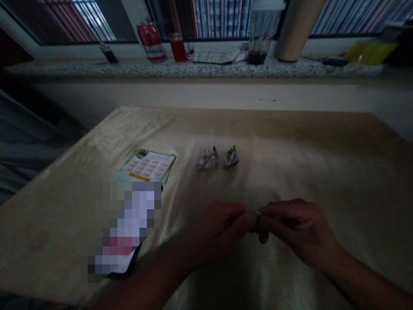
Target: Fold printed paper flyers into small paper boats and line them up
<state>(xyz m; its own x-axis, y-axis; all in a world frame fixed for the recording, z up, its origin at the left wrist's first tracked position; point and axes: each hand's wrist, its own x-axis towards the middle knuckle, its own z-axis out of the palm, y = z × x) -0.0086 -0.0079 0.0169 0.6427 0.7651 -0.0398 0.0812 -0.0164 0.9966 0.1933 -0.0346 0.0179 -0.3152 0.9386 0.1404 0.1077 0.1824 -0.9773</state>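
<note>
My left hand [224, 226] and my right hand [295, 228] meet above the near part of the table, fingertips almost touching. Both are closed in a pinch around a small pale piece [258, 213] that looks like folded paper; the fingers cover most of it. Beyond my hands stand small folded paper shapes with printed patterns and pointed tips: a wider one [208, 158] and, just right of it, a narrower one with green on it [232, 157]. To the left lie printed cards or sheets [149, 165], overlapping each other.
A phone with a blurred screen [135, 219] lies left of my left forearm. The table [306, 150] reaches to the wall below a granite windowsill [213, 71]. On the sill stand a red can [151, 43], a red jar [178, 48], a clear cup [260, 38] and a tan cylinder [298, 30].
</note>
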